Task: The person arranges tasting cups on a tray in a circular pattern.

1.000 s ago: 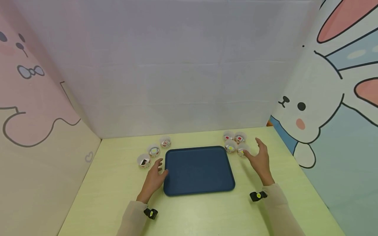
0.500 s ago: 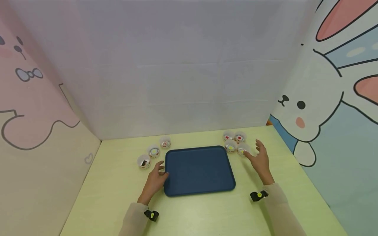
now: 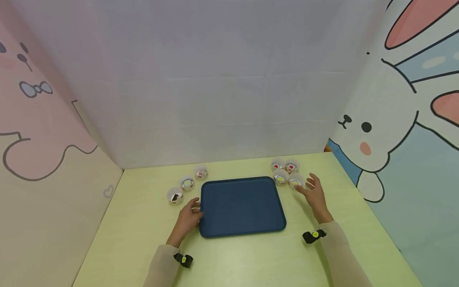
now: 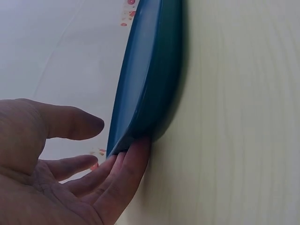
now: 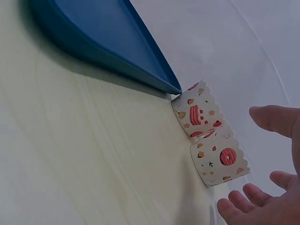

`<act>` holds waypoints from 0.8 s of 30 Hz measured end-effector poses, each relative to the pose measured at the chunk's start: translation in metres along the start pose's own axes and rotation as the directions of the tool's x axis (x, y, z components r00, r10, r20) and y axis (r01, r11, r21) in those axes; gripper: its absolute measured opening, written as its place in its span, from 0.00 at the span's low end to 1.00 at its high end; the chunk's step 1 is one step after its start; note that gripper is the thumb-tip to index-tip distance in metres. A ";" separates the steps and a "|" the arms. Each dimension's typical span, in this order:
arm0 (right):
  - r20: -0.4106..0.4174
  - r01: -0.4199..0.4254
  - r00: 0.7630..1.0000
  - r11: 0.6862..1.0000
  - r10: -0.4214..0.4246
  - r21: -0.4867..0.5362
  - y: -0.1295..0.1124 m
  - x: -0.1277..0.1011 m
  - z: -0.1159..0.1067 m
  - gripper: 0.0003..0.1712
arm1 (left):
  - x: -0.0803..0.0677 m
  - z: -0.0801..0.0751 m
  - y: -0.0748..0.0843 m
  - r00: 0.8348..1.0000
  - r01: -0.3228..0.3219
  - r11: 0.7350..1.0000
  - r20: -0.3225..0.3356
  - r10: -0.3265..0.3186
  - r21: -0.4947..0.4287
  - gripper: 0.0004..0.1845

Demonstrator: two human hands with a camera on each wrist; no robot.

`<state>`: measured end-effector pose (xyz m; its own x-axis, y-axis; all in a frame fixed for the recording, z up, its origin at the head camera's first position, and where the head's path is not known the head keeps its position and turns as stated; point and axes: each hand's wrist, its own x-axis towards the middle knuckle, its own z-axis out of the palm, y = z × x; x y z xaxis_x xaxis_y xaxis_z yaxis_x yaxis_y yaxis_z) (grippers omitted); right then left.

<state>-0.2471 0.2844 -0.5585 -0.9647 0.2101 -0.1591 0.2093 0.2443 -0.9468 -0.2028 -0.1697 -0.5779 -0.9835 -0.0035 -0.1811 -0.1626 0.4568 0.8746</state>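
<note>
The contents of the 7 paper cups are too small to identify. The left hand, fingers relaxed, touches the blue tray's left edge. The right hand hovers spread, seemingly just short of the nearest cup.

cup contents perhaps sweets, too small

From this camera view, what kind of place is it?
Probably a staged tabletop booth, not a real kitchen: cartoon rabbit panels wall in a pale green table, which bears a blue tray and paper cups.
</note>
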 end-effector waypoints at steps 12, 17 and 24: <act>0.026 -0.029 0.999 0.999 0.029 0.026 0.002 0.010 0.011 0.57 | 0.006 -0.001 -0.009 0.999 0.018 0.999 0.044 -0.016 -0.041 0.34; 0.030 -0.026 0.999 0.999 0.026 0.024 0.004 0.016 0.014 0.56 | 0.007 -0.002 -0.010 0.998 0.015 0.997 0.063 -0.010 -0.076 0.33; 0.017 -0.031 0.999 0.999 0.031 -0.040 0.006 0.023 0.015 0.53 | 0.009 -0.003 -0.012 0.997 0.004 0.998 0.077 0.001 -0.070 0.31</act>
<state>-0.2708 0.2769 -0.5724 -0.9602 0.2014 -0.1934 0.2450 0.2757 -0.9295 -0.2099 -0.1781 -0.5886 -0.9747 0.0655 -0.2138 -0.1717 0.3933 0.9033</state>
